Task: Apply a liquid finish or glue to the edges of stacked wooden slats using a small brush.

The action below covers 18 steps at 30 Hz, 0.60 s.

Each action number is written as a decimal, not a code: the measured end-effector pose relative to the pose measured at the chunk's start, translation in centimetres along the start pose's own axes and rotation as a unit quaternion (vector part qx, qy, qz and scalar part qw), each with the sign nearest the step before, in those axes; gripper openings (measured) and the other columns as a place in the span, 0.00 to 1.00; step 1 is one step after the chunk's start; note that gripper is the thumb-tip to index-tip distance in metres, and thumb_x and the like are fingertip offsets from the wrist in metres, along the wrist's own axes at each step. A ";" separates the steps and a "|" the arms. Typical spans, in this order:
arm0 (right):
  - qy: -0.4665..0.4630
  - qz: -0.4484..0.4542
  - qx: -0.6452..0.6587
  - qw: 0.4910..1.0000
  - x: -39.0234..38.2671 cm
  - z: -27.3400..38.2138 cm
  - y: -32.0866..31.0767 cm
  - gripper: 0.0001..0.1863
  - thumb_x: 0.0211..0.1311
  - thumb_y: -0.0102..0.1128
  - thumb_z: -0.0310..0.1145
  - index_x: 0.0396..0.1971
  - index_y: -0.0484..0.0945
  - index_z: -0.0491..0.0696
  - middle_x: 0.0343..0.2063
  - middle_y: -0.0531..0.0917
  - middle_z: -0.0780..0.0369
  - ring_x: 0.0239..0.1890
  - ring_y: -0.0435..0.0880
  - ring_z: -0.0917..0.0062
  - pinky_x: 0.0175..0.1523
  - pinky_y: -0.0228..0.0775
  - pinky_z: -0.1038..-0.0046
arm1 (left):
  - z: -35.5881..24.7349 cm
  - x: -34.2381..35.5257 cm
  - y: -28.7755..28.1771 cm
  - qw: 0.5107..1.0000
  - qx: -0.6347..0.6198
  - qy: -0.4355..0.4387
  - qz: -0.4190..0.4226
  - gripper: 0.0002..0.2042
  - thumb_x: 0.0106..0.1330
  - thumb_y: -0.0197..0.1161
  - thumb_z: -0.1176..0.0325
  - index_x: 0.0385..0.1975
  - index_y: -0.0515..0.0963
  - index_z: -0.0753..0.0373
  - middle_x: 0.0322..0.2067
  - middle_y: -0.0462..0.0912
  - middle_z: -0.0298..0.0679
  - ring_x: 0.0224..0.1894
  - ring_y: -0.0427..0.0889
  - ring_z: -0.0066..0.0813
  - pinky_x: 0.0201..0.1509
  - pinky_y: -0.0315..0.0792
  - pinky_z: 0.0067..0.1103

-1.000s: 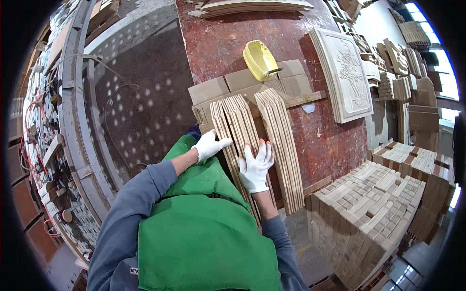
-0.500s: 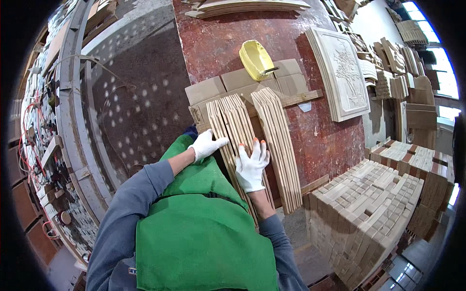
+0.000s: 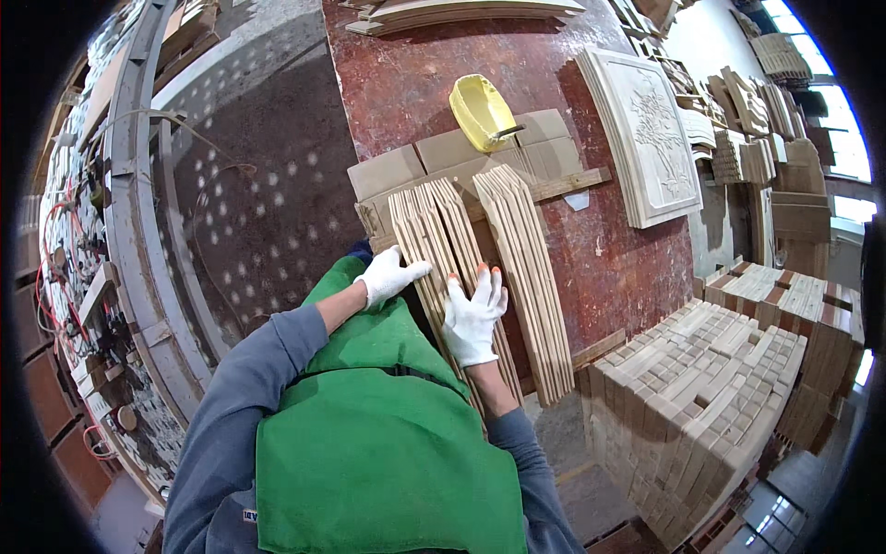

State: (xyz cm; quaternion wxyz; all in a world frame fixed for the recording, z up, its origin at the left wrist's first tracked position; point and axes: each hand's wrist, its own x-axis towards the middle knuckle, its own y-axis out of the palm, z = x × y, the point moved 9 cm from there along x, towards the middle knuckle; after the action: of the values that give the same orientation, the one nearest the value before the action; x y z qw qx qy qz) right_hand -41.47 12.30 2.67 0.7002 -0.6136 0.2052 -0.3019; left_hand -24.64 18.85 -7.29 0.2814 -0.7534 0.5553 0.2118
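Note:
Long pale wooden strips with pointed far ends stand packed side by side in a left row (image 3: 427, 222) and a right row (image 3: 521, 268). My left hand (image 3: 388, 279), in a white glove, lies against the outer left edge of the left row. Its thumb reaches over the strips, apart from the fingers, which are partly hidden. On the right part of that same row rests my right hand (image 3: 472, 321), in a white glove with orange fingertips, its fingers spread. A narrow gap runs between strips of the left row, just beyond the right hand.
Under the strips' far ends lie a wooden batten (image 3: 572, 183) and cardboard (image 3: 388, 173). A yellow container (image 3: 482, 113) with a dark-handled tool stands beyond. Carved panels (image 3: 646, 138) are stacked on the red table (image 3: 637, 277); a block stack (image 3: 683, 397) stands at right.
The gap in the left row has shifted from its left part toward its right part, with more strips now together beside my left hand. Both hands stay nearly in place.

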 end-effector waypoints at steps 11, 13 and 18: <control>0.002 -0.009 0.038 0.999 0.4 -0.2 -0.6 0.24 0.60 0.61 0.42 0.59 0.79 0.61 0.74 0.56 0.43 0.76 0.49 0.44 0.74 0.33 0.43 | -0.2 -0.3 -0.1 1.000 -0.003 0.011 -0.001 0.33 0.64 0.68 0.47 0.57 0.75 0.72 0.50 0.84 0.53 0.49 0.85 0.44 0.57 0.78 0.31; 0.007 -0.006 0.047 0.999 0.4 -0.3 -0.6 0.26 0.59 0.62 0.41 0.60 0.79 0.61 0.75 0.55 0.42 0.76 0.50 0.43 0.73 0.37 0.43 | -0.5 -0.4 -0.2 1.000 -0.004 0.012 -0.001 0.33 0.64 0.68 0.47 0.56 0.75 0.72 0.50 0.84 0.53 0.49 0.85 0.44 0.57 0.78 0.31; 0.011 0.012 0.054 0.998 0.2 -0.4 -0.2 0.27 0.59 0.62 0.40 0.61 0.80 0.60 0.75 0.55 0.41 0.75 0.53 0.42 0.73 0.42 0.42 | -0.6 -0.5 -0.2 1.000 -0.004 0.013 -0.006 0.32 0.64 0.69 0.47 0.56 0.76 0.72 0.49 0.84 0.53 0.48 0.85 0.44 0.56 0.78 0.31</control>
State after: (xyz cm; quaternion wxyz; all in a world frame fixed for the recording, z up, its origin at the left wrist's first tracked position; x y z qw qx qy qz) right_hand -41.57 11.87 2.85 0.7336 -0.5692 0.2034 -0.3106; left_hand -24.62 18.83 -6.47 0.2727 -0.7602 0.5538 0.2027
